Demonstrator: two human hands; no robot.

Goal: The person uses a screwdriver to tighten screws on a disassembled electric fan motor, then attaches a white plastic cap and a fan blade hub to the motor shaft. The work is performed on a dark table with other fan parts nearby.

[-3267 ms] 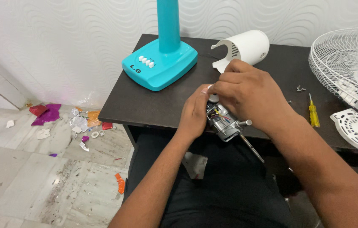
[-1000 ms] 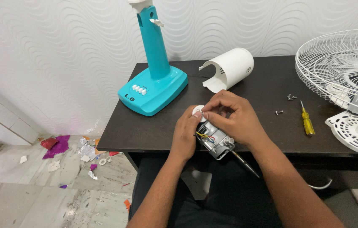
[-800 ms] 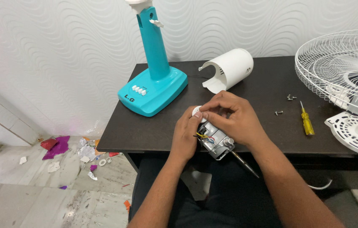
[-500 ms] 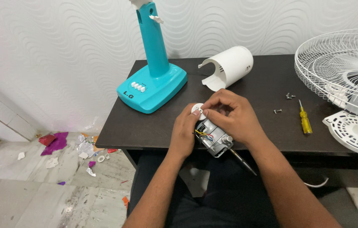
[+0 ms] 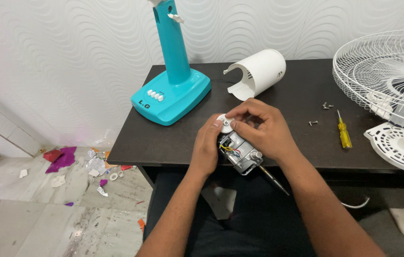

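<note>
A small fan motor [image 5: 239, 153] with a metal body, coloured wires and a thin steel shaft sticking out toward me sits at the front edge of the dark table [image 5: 302, 143]. My left hand [image 5: 207, 147] grips its left side. My right hand [image 5: 259, 129] wraps its right side, and its thumb and fingers pinch a small round white plastic part [image 5: 224, 124] at the motor's far end.
A turquoise fan stand [image 5: 173, 90] stands at the back left. A white cylindrical motor cover [image 5: 258, 72] lies behind my hands. At right are loose screws [image 5: 326, 105], a yellow screwdriver [image 5: 343, 131], a white wire fan guard [image 5: 387, 76] and a white round plastic grille [image 5: 402, 147]. Scraps litter the floor at left.
Both hands stay on the motor. My right fingers have shifted onto the white round part at its far end. The view has moved back and up since the oldest frame.
</note>
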